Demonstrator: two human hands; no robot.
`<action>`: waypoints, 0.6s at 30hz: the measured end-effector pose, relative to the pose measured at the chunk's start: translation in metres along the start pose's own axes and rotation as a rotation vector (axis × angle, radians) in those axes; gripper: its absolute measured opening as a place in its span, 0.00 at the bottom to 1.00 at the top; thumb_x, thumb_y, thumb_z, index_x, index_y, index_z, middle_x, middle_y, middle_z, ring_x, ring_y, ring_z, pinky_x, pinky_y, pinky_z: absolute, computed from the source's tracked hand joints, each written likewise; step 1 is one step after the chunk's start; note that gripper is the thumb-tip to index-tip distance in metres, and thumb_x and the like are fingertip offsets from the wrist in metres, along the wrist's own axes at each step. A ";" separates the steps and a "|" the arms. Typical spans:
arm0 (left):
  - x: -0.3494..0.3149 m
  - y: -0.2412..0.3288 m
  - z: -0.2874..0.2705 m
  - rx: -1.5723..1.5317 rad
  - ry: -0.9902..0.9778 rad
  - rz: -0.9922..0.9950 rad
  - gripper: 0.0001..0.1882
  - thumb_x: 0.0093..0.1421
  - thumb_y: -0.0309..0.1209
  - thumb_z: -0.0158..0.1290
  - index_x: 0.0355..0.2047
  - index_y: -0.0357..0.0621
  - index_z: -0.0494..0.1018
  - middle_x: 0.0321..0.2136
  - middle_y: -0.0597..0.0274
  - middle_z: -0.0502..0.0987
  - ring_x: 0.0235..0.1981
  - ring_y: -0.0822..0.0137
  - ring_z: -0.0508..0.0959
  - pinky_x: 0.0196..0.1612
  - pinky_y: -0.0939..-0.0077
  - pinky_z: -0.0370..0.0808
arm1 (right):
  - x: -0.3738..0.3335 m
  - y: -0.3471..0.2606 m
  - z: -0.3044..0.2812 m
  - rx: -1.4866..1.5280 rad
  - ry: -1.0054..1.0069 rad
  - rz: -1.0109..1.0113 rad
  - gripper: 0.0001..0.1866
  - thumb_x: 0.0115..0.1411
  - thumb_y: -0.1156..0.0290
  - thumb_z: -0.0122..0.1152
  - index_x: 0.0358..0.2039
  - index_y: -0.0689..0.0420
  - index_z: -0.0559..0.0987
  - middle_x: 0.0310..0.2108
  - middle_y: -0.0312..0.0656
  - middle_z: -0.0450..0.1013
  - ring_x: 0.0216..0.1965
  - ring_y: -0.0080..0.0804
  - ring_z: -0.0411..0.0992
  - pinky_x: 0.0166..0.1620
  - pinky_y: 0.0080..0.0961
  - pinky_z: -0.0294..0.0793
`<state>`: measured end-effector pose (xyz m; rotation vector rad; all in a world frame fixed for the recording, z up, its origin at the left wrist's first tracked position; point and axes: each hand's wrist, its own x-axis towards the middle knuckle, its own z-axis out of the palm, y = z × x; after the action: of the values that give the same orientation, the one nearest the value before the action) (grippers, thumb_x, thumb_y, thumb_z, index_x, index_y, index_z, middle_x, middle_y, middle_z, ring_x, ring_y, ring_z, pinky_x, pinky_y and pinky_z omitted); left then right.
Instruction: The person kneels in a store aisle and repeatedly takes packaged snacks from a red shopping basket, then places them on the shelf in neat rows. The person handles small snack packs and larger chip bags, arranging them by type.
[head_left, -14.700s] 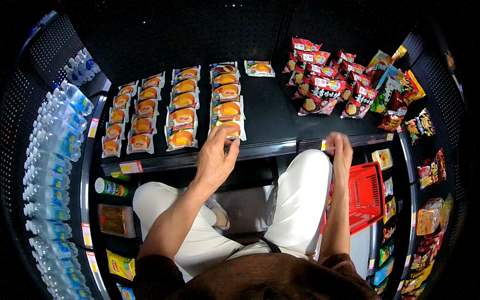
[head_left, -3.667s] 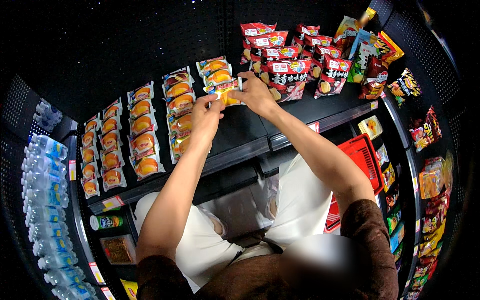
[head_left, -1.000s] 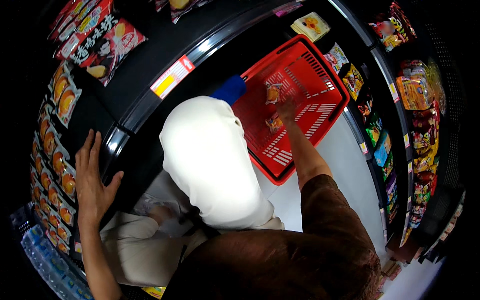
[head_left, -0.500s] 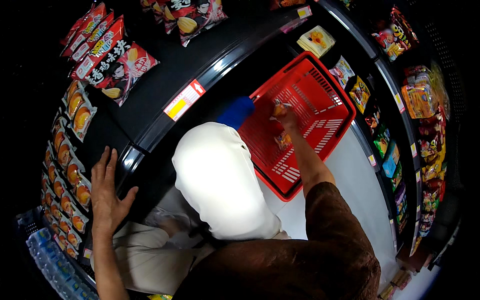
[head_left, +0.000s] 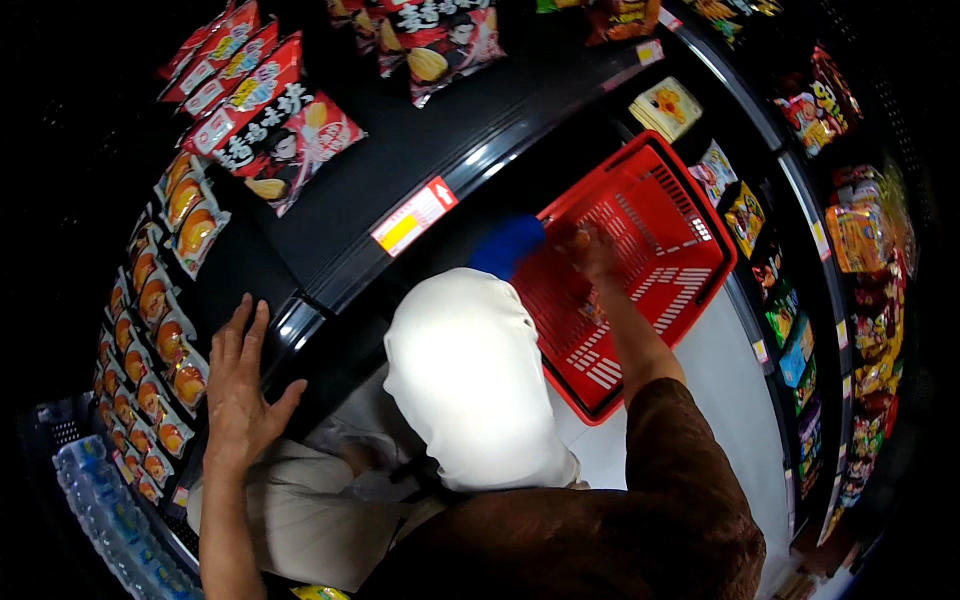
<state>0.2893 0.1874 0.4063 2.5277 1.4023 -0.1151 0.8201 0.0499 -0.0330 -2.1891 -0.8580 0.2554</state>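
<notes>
My right hand (head_left: 600, 256) reaches down into a red shopping basket (head_left: 592, 412). Its blurred fingers are closed on a small orange-brown snack packet (head_left: 581, 240), held toward the basket's far left part. A second small packet (head_left: 592, 309) lies deeper in the basket, partly covered by my forearm. On the left, my left hand (head_left: 240, 395) is open, fingers stretched out and thumb apart, with nothing in it. It is nearest to the front edge of the black shelf (head_left: 300, 325); whether it touches the shelf I cannot tell.
Rows of clear-wrapped round buns (head_left: 190, 225) and red snack bags (head_left: 290, 150) stand on the left shelf. Across the aisle, another shelf holds colourful snack packets (head_left: 745, 218). My bent knee in pale trousers (head_left: 465, 370) is beside the basket. Bottled drinks (head_left: 110, 510) are at lower left.
The whole view has shifted, so the shelves and basket appear farther right and lower. My right hand has moved slightly farther into the basket with the packet. My left hand keeps its open pose.
</notes>
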 end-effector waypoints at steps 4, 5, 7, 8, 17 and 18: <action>0.000 -0.010 0.002 0.018 0.003 0.030 0.51 0.45 0.32 0.69 0.69 0.50 0.57 0.68 0.52 0.57 0.64 0.49 0.63 0.67 0.55 0.63 | 0.001 -0.001 0.013 0.933 -0.295 0.477 0.28 0.69 0.47 0.44 0.58 0.55 0.71 0.47 0.45 0.77 0.48 0.43 0.75 0.51 0.40 0.74; -0.001 -0.011 -0.002 0.027 0.012 0.058 0.50 0.47 0.33 0.68 0.69 0.49 0.57 0.68 0.53 0.57 0.64 0.49 0.62 0.66 0.55 0.63 | -0.003 0.004 0.013 0.863 -0.338 0.412 0.26 0.72 0.50 0.40 0.59 0.54 0.71 0.46 0.44 0.77 0.48 0.40 0.75 0.51 0.36 0.75; 0.000 -0.010 -0.005 0.044 -0.005 0.060 0.50 0.48 0.34 0.69 0.69 0.47 0.55 0.69 0.53 0.55 0.64 0.49 0.62 0.66 0.55 0.63 | -0.010 0.019 0.009 0.104 -0.335 0.247 0.24 0.69 0.57 0.47 0.59 0.58 0.69 0.53 0.45 0.71 0.52 0.42 0.70 0.55 0.37 0.72; -0.003 -0.013 -0.003 0.042 -0.001 0.066 0.51 0.48 0.34 0.69 0.69 0.46 0.54 0.69 0.52 0.55 0.64 0.49 0.62 0.66 0.54 0.63 | -0.014 0.012 0.012 -0.014 -0.307 0.198 0.23 0.69 0.58 0.49 0.58 0.58 0.70 0.52 0.44 0.72 0.51 0.42 0.70 0.54 0.37 0.72; -0.004 -0.027 0.004 0.010 0.084 0.192 0.48 0.49 0.38 0.67 0.66 0.37 0.57 0.66 0.44 0.57 0.62 0.47 0.62 0.65 0.59 0.62 | -0.033 -0.045 -0.019 0.046 -0.326 0.194 0.14 0.62 0.66 0.62 0.46 0.55 0.77 0.39 0.38 0.74 0.38 0.34 0.70 0.43 0.29 0.72; -0.005 -0.028 0.004 0.009 0.095 0.204 0.47 0.49 0.39 0.66 0.66 0.36 0.58 0.66 0.44 0.57 0.62 0.47 0.63 0.64 0.58 0.63 | -0.032 -0.046 -0.026 0.123 -0.304 0.202 0.10 0.62 0.67 0.62 0.42 0.54 0.76 0.36 0.34 0.73 0.34 0.31 0.69 0.38 0.27 0.72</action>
<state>0.2629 0.1968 0.3986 2.6982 1.1682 0.0360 0.7839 0.0358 0.0155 -2.1531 -0.7581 0.7361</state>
